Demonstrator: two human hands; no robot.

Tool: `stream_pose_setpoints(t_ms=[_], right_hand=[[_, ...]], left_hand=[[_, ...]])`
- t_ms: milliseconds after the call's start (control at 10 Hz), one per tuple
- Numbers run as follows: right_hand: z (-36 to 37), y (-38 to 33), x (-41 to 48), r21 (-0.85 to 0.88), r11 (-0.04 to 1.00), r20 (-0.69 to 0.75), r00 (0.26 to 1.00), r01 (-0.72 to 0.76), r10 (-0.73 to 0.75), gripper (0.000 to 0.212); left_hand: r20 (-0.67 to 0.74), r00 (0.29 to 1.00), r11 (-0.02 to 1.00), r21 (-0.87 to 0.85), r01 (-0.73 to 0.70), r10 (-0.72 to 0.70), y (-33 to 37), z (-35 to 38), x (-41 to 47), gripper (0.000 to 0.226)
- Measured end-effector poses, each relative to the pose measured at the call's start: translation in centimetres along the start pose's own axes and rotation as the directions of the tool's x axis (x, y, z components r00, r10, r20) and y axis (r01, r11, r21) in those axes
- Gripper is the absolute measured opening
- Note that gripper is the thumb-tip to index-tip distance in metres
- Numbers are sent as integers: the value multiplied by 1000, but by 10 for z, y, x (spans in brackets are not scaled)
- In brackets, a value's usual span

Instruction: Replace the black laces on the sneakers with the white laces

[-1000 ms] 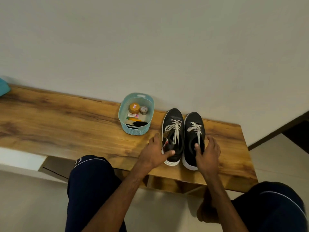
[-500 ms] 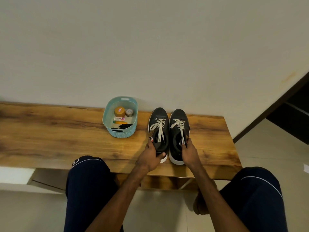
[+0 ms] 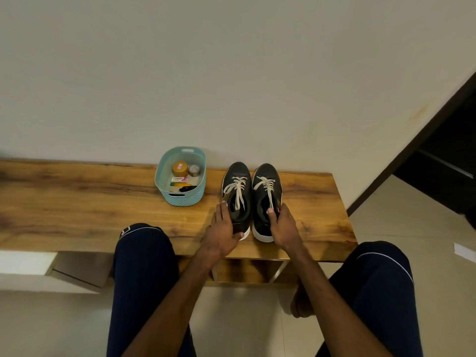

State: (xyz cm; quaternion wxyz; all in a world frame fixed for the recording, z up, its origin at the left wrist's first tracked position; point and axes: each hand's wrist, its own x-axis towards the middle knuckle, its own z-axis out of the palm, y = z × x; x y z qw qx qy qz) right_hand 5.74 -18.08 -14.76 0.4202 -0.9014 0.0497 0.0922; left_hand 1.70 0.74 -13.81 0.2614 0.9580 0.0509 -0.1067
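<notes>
Standing side by side on the counter (image 3: 77,202), the left sneaker (image 3: 238,173) and the right sneaker (image 3: 268,172) nearly touch each other along their inner sides. Each one has its long axis running straight away from me: toes toward the wall, heels toward the near edge of the counter. White laces (image 3: 238,189) are already threaded in both of them. I see no black lace in either shoe, so I judge the exchange itself as finished. The loose ends fall back toward the openings, and I cannot tell if they are tied.

My left grip (image 3: 221,228) holds the left sneaker at its heel end, with the fingers along the outer side and the thumb bent around the back of the sole. My right grip (image 3: 283,228) pinches the collar of the right sneaker, with the thumb inside the opening and the fingers on the outer side. So both grips sit at the heel end, each on its own shoe, and the laces lie in front of them, further toward the wall. To reach the lace ends, I think each grip needs only a short move forward along the shoe, without crossing over.

A blue basket (image 3: 185,199) stands just to the left of the pair, nearer to my left grip. Inside it are small jars, a box and something black (image 3: 188,188), perhaps the old laces, but that I cannot confirm.
</notes>
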Motion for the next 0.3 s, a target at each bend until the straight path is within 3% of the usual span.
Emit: stream_pose_setpoints(t_ms=[200, 300], right_hand=[[-2, -15, -40, -283, 949, -37, 987, 138, -155, 68], [-4, -18, -57, -358, 916, 60, 984, 179, -168, 71]], left_hand=[[-136, 986, 969, 239, -61, 96, 16, 5, -59, 95], [-143, 979, 949, 300, -99, 147, 18, 11, -74, 88]])
